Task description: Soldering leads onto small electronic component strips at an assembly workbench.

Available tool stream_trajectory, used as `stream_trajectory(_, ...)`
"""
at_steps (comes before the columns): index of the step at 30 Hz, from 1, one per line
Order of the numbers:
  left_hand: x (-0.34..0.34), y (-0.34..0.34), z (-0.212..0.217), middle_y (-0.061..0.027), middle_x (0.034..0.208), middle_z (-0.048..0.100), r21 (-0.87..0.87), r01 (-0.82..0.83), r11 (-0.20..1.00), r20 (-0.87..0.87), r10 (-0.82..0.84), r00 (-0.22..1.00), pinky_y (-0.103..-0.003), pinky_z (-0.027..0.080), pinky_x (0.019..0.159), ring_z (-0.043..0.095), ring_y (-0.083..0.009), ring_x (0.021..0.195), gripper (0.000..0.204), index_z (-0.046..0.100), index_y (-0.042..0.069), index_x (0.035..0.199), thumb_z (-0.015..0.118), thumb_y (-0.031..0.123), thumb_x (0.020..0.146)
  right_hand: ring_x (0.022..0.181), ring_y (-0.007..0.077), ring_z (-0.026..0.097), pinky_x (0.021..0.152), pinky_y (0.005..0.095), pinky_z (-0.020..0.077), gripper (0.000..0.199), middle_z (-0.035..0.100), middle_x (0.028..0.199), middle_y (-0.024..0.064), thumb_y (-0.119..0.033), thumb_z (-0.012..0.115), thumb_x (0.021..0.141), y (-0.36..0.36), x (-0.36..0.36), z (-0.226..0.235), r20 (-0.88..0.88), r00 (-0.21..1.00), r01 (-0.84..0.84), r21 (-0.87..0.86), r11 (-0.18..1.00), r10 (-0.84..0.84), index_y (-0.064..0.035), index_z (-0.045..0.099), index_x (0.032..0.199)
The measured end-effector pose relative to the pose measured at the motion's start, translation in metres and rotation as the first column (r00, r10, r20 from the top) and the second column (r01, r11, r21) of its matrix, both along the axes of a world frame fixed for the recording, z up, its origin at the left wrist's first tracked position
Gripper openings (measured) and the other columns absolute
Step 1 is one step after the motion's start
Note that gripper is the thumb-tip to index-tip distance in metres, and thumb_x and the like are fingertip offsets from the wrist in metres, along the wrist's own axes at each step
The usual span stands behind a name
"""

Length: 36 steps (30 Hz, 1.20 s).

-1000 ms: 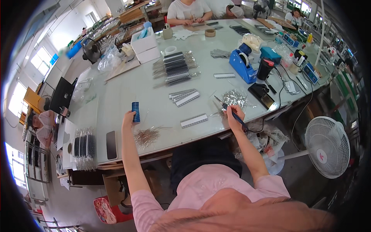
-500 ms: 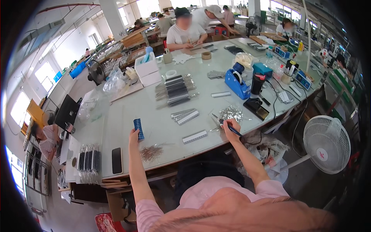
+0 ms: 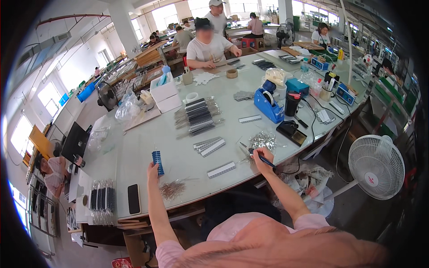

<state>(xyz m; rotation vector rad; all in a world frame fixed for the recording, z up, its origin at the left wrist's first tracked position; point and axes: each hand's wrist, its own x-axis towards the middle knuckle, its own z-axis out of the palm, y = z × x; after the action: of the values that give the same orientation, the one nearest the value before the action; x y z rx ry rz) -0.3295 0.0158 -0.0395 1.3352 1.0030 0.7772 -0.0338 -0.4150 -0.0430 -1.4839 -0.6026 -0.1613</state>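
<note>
Near the table's front left, my left hand [image 3: 153,171] is closed on the lower end of a blue strip [image 3: 157,161] marked with pale lines, held upright. My right hand [image 3: 262,160] is wrapped round a soldering iron [image 3: 269,163] with a dark blue handle. The iron's tip points up and left, beside a heap of thin silver wire pieces [image 3: 263,139]. Between the hands lie a white strip [image 3: 221,170] and a few similar strips [image 3: 209,146] fanned together. A loose pile of copper-coloured wires [image 3: 172,190] sits right of my left wrist.
Bundled dark strips with wire ends [image 3: 201,117] lie farther back; another bundle [image 3: 102,195] is near the phone [image 3: 134,199]. A blue tape dispenser [image 3: 268,105] and a black iron stand [image 3: 291,132] stand right. A white fan [image 3: 376,167] is beside the table. A person [image 3: 210,47] works opposite.
The view has tilted slightly. Both hands keep their holds, with little movement of their own. Across the table, a capped person has straightened up and the seated person's arm reaches out to the right.
</note>
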Motion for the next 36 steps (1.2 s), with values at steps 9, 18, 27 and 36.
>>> stream_trajectory(9,-0.006,0.001,-0.004,-0.0028,0.089,0.062,0.036,-0.006,0.999,0.039,0.004,0.999,-0.029,0.052,0.062,0.061,-0.0121,0.073,0.023,0.055,0.003,0.114,0.056,0.009,0.091,0.065,0.0134,0.068,0.058,0.0248,0.0513,0.010,0.067,0.069,0.0080,-0.007,0.066,0.085,0.003,0.000,0.005,0.047,0.999,0.029,-0.058,0.998,-0.026,0.0003,0.059,0.084)
stream_trajectory(18,0.107,-0.017,0.051,-0.0076,0.093,0.065,0.056,0.269,0.962,-0.059,-0.265,0.962,-0.029,0.048,0.073,0.059,-0.0144,0.082,0.034,0.059,-0.005,0.116,0.061,0.015,0.088,0.070,0.0197,0.067,0.070,0.0328,0.0523,0.022,0.069,0.074,0.0097,-0.025,0.065,0.086,-0.010,0.002,-0.037,0.021,0.988,0.153,-0.171,0.973,-0.152,-0.0033,0.065,0.086)
stream_trajectory(27,0.416,-0.084,0.187,0.0003,0.084,0.063,0.101,0.597,0.796,-0.072,-0.592,0.803,-0.034,0.045,0.056,0.059,-0.0114,0.072,0.030,0.062,0.010,0.112,0.062,0.025,0.086,0.070,0.0133,0.067,0.066,0.0244,0.0550,0.008,0.063,0.079,0.0058,-0.003,0.062,0.089,-0.005,0.001,0.014,-0.327,0.941,-0.009,0.243,0.970,0.091,0.0028,0.059,0.094)
stream_trajectory(36,0.566,-0.139,0.228,-0.0028,0.073,0.063,0.287,0.519,0.805,-0.031,-0.534,0.845,-0.028,0.040,0.051,0.056,-0.0103,0.062,0.020,0.069,0.001,0.095,0.064,0.012,0.079,0.079,0.0142,0.067,0.072,0.0249,0.0540,0.013,0.063,0.086,0.0067,-0.005,0.063,0.090,-0.015,-0.019,-0.006,-0.474,0.877,0.062,0.267,0.962,0.075,0.0010,0.058,0.100)
